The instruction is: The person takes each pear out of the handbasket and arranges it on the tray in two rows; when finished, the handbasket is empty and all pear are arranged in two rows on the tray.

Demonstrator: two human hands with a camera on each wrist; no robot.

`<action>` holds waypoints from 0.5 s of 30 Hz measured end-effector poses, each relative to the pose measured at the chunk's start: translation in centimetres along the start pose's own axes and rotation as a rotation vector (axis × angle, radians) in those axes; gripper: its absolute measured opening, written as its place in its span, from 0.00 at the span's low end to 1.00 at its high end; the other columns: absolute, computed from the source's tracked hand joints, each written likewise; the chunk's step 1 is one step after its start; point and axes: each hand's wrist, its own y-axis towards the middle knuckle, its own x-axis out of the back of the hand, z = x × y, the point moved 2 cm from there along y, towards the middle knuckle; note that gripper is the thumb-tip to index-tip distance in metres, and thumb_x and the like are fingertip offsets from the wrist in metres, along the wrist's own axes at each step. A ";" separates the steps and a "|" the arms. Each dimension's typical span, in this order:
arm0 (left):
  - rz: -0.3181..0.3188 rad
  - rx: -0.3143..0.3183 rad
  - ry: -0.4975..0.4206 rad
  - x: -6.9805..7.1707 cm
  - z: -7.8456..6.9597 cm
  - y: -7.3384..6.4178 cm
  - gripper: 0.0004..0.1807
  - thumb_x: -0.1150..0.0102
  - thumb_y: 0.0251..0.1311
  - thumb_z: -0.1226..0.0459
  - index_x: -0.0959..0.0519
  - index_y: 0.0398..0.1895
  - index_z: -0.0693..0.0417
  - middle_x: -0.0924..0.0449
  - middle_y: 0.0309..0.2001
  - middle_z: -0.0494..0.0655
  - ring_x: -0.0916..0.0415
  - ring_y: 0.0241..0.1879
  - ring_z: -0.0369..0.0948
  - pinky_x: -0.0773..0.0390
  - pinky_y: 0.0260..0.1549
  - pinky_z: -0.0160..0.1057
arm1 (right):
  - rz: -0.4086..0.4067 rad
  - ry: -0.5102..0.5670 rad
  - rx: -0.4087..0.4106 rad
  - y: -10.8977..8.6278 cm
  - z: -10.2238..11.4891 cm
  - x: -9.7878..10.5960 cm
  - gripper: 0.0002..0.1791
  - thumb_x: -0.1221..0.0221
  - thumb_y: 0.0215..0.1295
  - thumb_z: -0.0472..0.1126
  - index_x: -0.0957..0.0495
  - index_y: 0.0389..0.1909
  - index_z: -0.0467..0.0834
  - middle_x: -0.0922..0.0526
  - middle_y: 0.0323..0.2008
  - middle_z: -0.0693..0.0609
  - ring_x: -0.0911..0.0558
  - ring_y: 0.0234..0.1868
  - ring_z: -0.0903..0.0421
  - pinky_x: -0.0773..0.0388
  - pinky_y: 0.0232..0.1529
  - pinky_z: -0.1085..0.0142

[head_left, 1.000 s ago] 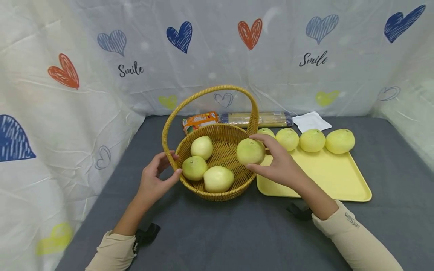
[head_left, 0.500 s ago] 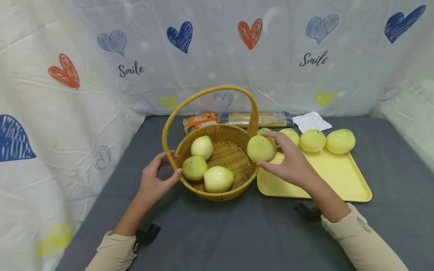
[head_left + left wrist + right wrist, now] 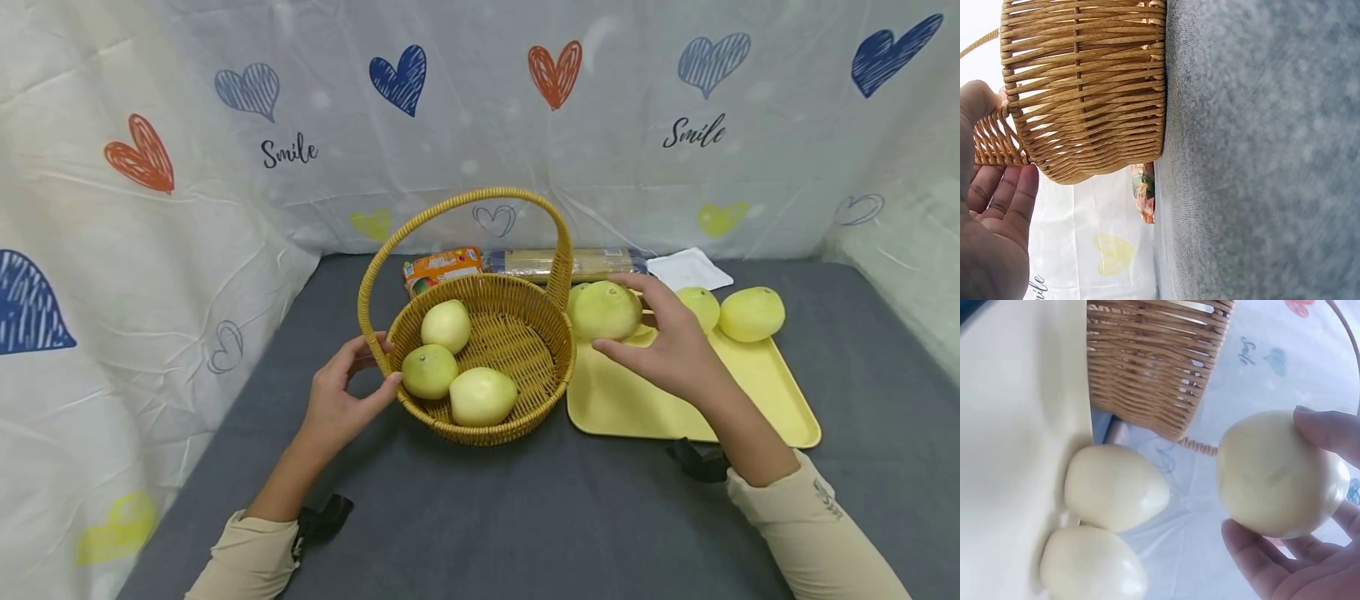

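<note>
In the head view my left hand (image 3: 347, 396) grips the yellow woven basket (image 3: 525, 354) on its left side, where handle and rim meet. Thumb and fingers lie on either side of the handle's base in the left wrist view. Three pale green pomelos lie in the basket: one at the back (image 3: 446, 327), one at the left (image 3: 430, 372), one in front (image 3: 483, 397). My right hand (image 3: 671, 354) holds another pomelo (image 3: 606, 311) between thumb and fingers, over the back left of the yellow tray (image 3: 738, 400). The right wrist view shows this pomelo (image 3: 1282, 475) raised above the tray.
More pomelos line the tray's back edge, among them one at the right end (image 3: 752, 314); the right hand partly hides the row. Behind stand an orange packet (image 3: 446, 265), a long clear-wrapped pack (image 3: 592, 264) and a white square dish (image 3: 690, 268), before a hanging cloth.
My right hand has carried the held pomelo to the right, from over the basket's right side to over the tray. The left hand and basket have stayed in place.
</note>
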 end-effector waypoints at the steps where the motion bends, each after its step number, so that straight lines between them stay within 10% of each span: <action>1: 0.001 -0.004 0.001 0.0 0.0 0.0 0.28 0.31 0.46 0.85 0.26 0.54 0.76 0.20 0.46 0.67 0.21 0.44 0.62 0.21 0.52 0.33 | -0.001 0.004 -0.006 0.0 0.0 0.0 0.42 0.24 0.50 0.32 0.30 0.68 0.41 0.27 0.63 0.48 0.25 0.56 0.51 0.24 0.51 0.69; 15: 0.015 -0.014 0.003 -0.1 1.0 -0.3 0.29 0.32 0.46 0.85 0.27 0.55 0.76 0.20 0.46 0.66 0.21 0.43 0.58 0.22 0.50 0.33 | 0.072 -0.020 -0.064 0.3 -1.6 0.2 0.42 0.25 0.52 0.30 0.33 0.68 0.37 0.28 0.63 0.41 0.27 0.60 0.44 0.24 0.52 0.44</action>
